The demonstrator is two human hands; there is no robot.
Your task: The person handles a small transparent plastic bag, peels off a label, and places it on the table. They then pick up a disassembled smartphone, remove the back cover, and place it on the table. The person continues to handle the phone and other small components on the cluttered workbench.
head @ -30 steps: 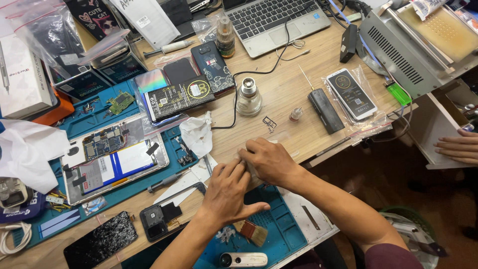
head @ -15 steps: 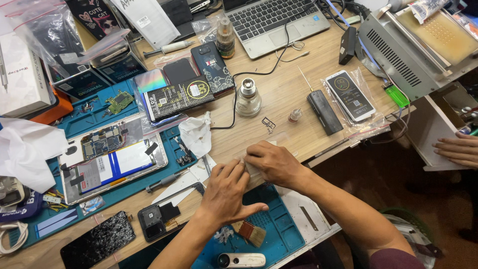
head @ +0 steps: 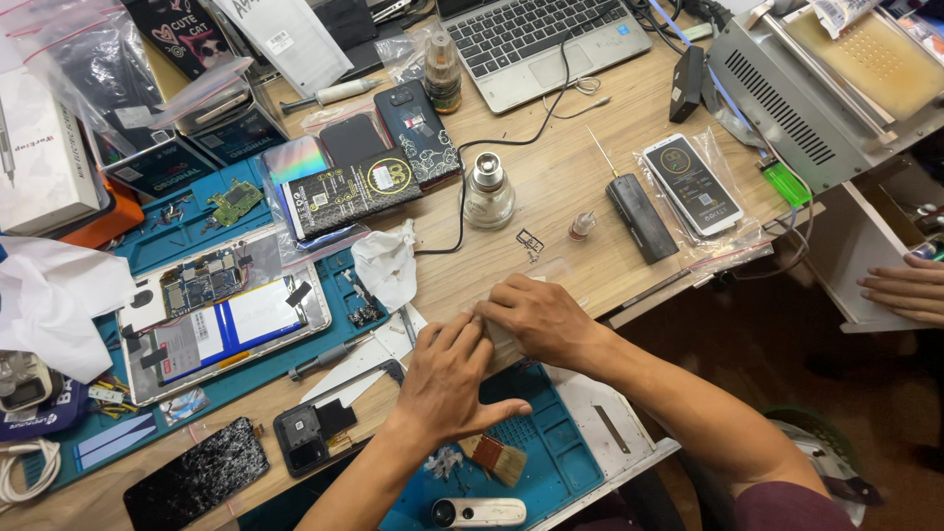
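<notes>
Hands meet at the near edge of the desk (head: 551, 187), and going from left to right: well to the left of them lies an opened tablet (head: 221, 310) on a blue mat (head: 147, 261), its boards and battery bare, with a cracked phone screen (head: 197, 472) nearer the person and a small black module (head: 305, 438) just left of the left forearm. The left hand (head: 447, 379) lies flat, fingers spread and pressing down on a clear flat piece (head: 536, 285) that looks like film or a thin cover; I cannot tell exactly what it is. The right hand (head: 536, 320) is touching the left, fingers curled over the same piece and pinching its edge, so both are grasping it against the desk. Compared with the pictures of a second ago, the hands have barely shifted: the right has slid slightly toward the left and the fingers have closed in over the piece, which has stayed where it was. To me this reads as steady pressing or smoothing rather than a new step. Beyond the hands stand a small glass bottle (head: 489, 192) and a tiny vial (head: 582, 226); to their right lie a black bar-shaped tool (head: 639, 216) and a bagged phone (head: 693, 184). Far right, another person's hand (head: 905, 290) rests on a shelf.
</notes>
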